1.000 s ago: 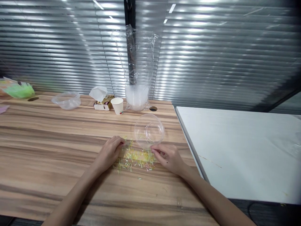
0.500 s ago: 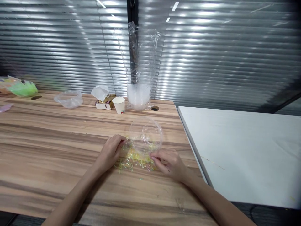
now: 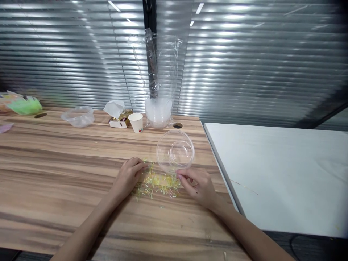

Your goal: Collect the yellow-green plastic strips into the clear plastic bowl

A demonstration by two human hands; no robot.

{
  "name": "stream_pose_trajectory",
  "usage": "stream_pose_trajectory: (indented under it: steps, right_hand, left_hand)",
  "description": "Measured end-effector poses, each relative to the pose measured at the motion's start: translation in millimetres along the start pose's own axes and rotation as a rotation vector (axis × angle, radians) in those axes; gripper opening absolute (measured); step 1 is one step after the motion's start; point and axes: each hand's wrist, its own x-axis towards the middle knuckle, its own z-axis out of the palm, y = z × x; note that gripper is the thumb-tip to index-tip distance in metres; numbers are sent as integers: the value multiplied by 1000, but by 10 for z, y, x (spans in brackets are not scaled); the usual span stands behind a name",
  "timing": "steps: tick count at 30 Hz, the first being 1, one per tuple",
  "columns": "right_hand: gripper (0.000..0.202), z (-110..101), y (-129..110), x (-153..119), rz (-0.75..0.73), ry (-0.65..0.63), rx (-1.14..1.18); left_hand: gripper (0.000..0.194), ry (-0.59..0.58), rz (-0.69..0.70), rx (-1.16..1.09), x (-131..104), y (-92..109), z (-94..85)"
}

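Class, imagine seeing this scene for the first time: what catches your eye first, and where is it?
The shiny yellow-green tinsel strands draw the eye, spread on the wooden table between the left hand and right hand. Just beyond them is a round clear container. Bright slatted blinds fill the background.

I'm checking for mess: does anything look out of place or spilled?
A small shiny shred lies loose on the brown wood-grain table, apart from the yellow iridescent tinsel, so it looks like a fallen bit.
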Motion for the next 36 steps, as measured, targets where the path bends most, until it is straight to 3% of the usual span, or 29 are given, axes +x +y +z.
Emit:
stream_pose_trajectory:
  steps: [8, 30, 36]
  right_hand:
    - [18, 11, 8, -13, 8, 10, 13]
    - [18, 80, 103, -67, 50, 78, -6]
    - [17, 77, 90, -65, 34, 77, 25]
  left_hand:
    - [17, -81, -19, 78, 6, 15, -17]
    - [30, 17, -36, 63, -46, -151, -62]
    - [29, -28, -11, 29, -41, -131, -35]
